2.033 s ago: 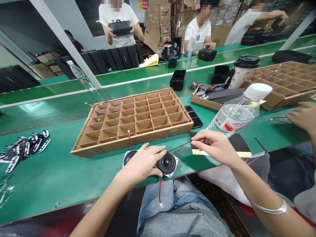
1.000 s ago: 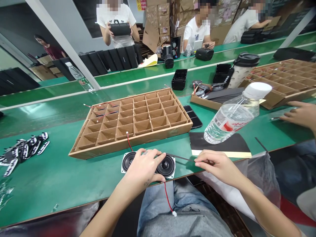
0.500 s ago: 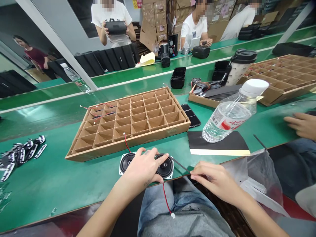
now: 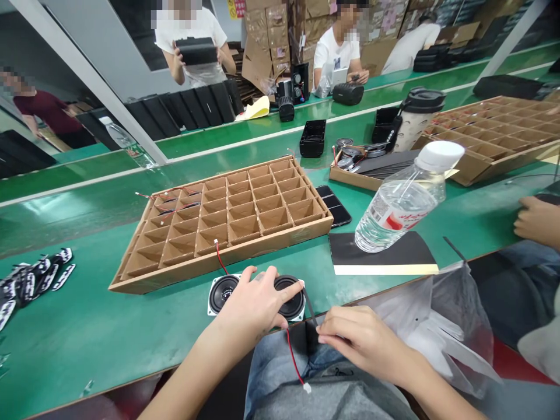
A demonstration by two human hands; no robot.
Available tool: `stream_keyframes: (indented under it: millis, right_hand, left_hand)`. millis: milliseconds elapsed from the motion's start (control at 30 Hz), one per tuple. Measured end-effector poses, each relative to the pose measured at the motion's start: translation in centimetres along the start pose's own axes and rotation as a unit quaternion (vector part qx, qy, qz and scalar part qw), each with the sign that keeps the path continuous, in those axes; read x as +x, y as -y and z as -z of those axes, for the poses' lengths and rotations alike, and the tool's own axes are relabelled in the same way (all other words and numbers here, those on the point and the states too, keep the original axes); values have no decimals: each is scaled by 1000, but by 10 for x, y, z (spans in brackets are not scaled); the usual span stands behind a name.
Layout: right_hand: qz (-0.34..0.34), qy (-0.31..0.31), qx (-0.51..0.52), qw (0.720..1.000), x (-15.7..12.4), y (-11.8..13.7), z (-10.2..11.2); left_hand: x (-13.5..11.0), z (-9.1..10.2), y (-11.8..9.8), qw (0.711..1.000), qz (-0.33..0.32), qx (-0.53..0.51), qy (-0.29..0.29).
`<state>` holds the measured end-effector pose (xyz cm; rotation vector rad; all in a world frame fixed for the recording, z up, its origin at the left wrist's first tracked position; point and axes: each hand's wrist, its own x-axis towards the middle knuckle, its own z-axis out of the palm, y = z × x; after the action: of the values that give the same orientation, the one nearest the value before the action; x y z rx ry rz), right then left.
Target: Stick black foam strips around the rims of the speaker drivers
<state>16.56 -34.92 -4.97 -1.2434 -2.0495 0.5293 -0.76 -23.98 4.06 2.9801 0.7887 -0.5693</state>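
Two round black speakers in white frames (image 4: 223, 291) lie side by side at the near edge of the green table (image 4: 109, 326), each with a red wire. My left hand (image 4: 258, 300) rests on top of them, fingers spread across both. My right hand (image 4: 352, 341) is pinched on a thin black strip (image 4: 310, 309) that runs from the right speaker's edge down over the table edge toward my lap. One red wire with a white plug (image 4: 297, 370) hangs over my jeans.
A cardboard grid tray (image 4: 227, 213) sits just behind the speakers. A tilted water bottle (image 4: 400, 201) stands on a black sheet stack (image 4: 385, 256). A phone (image 4: 335, 204), a clear plastic bag (image 4: 441, 321), another person's hand (image 4: 536, 219) at right, and black labels (image 4: 30, 280) at left.
My right hand has pulled the black strip from the sheet stack leftward and down, off the table edge to beside the right speaker. My left hand has stayed on the speakers.
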Motion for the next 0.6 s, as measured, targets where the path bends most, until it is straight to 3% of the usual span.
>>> stream_keyframes:
  millis: [100,200,400,500,600]
  right_hand:
    - [6,34,8,999,6,-1,6]
    - [-34,31,32,998,8,-5,18]
    - [-132,-119,61,982,15,-25,38]
    - [-177,-105,93,974,26,-39,38]
    - [-187,-52,131,972,37,-50,33]
  left_hand:
    - [-1,-4,-1,1000,3,15,-11]
    - [-2,-16,-9,998,32,42,-45]
    - [7,-29,-34,976,187,52,-96]
    - [8,-22,-22,975,201,13,-89]
    - [2,-17,2,983,146,-58,-94]
